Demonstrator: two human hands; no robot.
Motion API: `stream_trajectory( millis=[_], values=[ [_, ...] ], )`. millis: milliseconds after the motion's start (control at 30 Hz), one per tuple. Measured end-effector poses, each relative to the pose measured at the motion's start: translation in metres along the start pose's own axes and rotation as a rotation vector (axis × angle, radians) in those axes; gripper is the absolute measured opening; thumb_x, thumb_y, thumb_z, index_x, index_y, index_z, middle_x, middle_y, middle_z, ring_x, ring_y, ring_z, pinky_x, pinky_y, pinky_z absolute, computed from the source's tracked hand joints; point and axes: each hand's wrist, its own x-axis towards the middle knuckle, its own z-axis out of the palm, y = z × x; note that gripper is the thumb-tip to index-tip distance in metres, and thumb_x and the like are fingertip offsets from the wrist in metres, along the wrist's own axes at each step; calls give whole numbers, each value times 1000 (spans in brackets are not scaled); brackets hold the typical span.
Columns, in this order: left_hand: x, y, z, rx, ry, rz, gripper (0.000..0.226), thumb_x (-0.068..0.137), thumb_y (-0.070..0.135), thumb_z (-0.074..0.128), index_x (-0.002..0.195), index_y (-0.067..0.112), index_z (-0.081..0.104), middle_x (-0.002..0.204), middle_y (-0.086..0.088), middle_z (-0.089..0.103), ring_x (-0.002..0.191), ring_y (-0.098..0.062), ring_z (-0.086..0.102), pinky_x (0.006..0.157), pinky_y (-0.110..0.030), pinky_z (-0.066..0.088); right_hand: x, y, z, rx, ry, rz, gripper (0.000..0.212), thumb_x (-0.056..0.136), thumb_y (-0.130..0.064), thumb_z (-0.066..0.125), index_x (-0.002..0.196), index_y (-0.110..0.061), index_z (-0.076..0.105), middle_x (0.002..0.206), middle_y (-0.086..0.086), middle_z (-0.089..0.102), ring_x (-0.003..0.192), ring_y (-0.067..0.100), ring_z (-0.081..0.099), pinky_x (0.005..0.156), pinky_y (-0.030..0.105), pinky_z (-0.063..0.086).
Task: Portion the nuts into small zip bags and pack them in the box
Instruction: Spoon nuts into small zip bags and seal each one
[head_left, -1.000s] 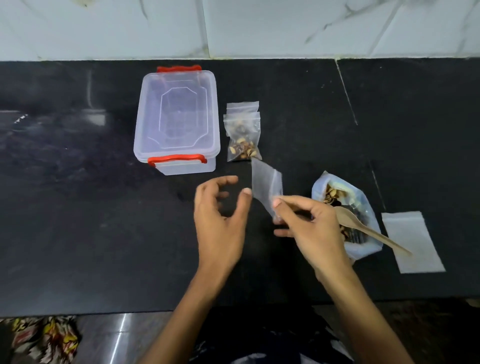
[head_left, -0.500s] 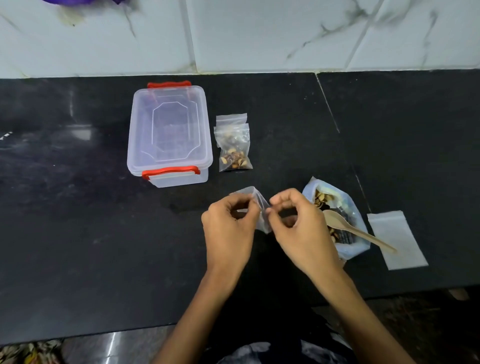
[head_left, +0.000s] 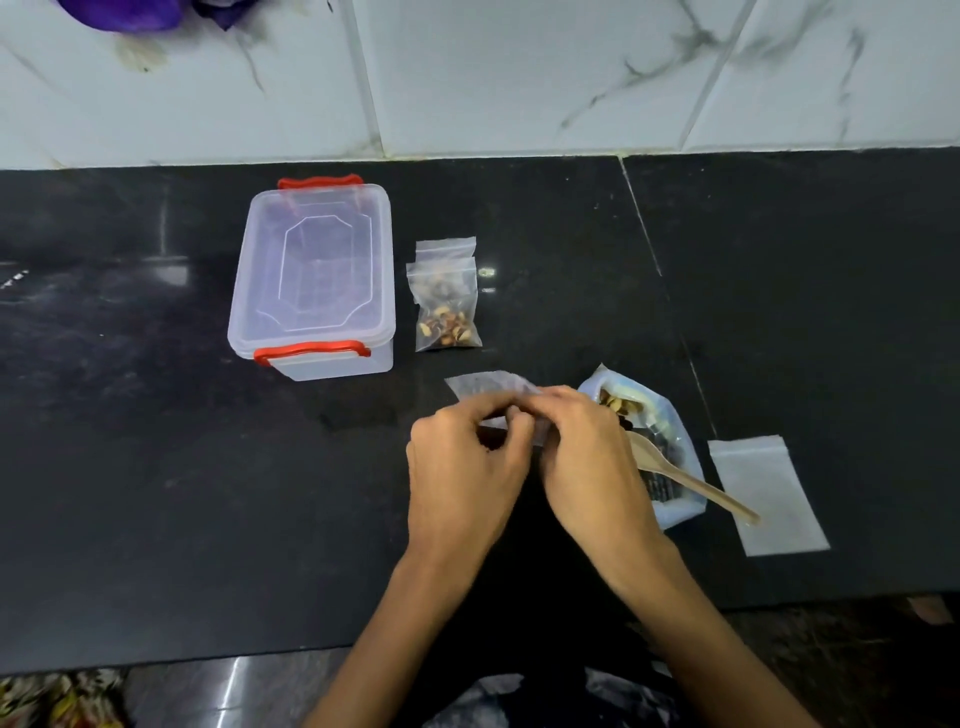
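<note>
My left hand and my right hand meet over the counter, each pinching the top of a small empty zip bag that sticks out to the left above my fingers. Right of my right hand lies the open pouch of nuts with a wooden spoon resting in it. Two filled zip bags lie stacked beside the clear plastic box, whose lid with red clips is on.
A flat empty zip bag lies at the right, near the front edge of the black counter. A white tiled wall runs along the back, with something purple at the top left.
My left hand came over from open beside the bag and took hold of it. Both hands now pinch its top, close together, and the bag has tipped to the left.
</note>
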Motion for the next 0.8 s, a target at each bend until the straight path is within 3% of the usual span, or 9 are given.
stream_trajectory(
  millis=[67, 133, 233, 333, 400, 467, 533, 700, 800],
  values=[
    [-1, -6, 0, -145, 19, 10, 23, 87, 5, 59, 92, 24, 72, 80, 24, 67, 77, 8, 64, 64, -5, 45, 2, 8, -7, 91, -18, 72, 30, 93, -7, 52, 116, -22, 64, 107, -8, 63, 94, 2, 57, 78, 13, 46],
    [0, -17, 3, -222, 113, -62, 20, 91, 8, 55, 101, 19, 68, 92, 15, 68, 85, 4, 63, 69, -10, 47, 3, 15, -14, 291, -62, 140, 24, 91, -8, 57, 102, -25, 69, 94, -13, 66, 87, 1, 60, 77, 17, 51],
    [5, -37, 9, -271, 138, -334, 26, 96, 22, 51, 121, 14, 56, 108, 6, 61, 101, -6, 58, 84, -22, 45, 2, 21, -20, 517, -81, 187, 30, 85, -5, 64, 79, -35, 68, 82, -22, 66, 82, -5, 61, 72, 12, 51],
    [11, -45, 12, -500, 17, -610, 20, 97, 33, 48, 100, 16, 60, 92, 2, 63, 91, -14, 61, 84, -34, 49, 0, 24, -23, 679, -107, 211, 34, 84, 0, 63, 74, -33, 67, 84, -18, 66, 77, -1, 65, 59, 14, 53],
    [10, -45, 12, -593, -9, -593, 23, 98, 28, 47, 83, 14, 59, 78, 1, 62, 75, -12, 60, 72, -30, 53, -2, 26, -24, 728, -132, 224, 36, 83, 4, 62, 74, -30, 67, 89, -14, 67, 75, 10, 68, 56, 20, 56],
    [8, -45, 11, -643, -22, -541, 25, 99, 24, 45, 83, 12, 60, 79, -2, 66, 73, -12, 63, 63, -25, 56, -4, 28, -25, 701, -139, 197, 34, 81, 4, 65, 72, -29, 68, 89, -10, 68, 78, 15, 68, 59, 27, 58],
    [6, -42, 11, -654, -44, -540, 26, 100, 22, 42, 88, 11, 62, 83, -4, 68, 76, -15, 64, 66, -29, 58, -6, 30, -25, 665, -151, 175, 29, 78, 1, 69, 71, -27, 68, 90, -5, 69, 84, 19, 68, 63, 32, 60],
    [1, -41, 17, -687, -76, -650, 29, 101, 22, 41, 85, 9, 61, 88, -7, 70, 81, -18, 66, 65, -33, 53, -10, 34, -24, 663, -205, 197, 14, 76, -6, 71, 74, -20, 66, 91, 8, 67, 55, 10, 66, 55, 20, 57],
    [-1, -44, 19, -650, -64, -635, 27, 100, 22, 42, 86, 9, 61, 90, -7, 69, 83, -19, 65, 66, -33, 53, -12, 39, -25, 605, -181, 173, 12, 78, -10, 71, 78, -21, 67, 89, 2, 67, 66, 6, 66, 57, 15, 53]
  ],
)
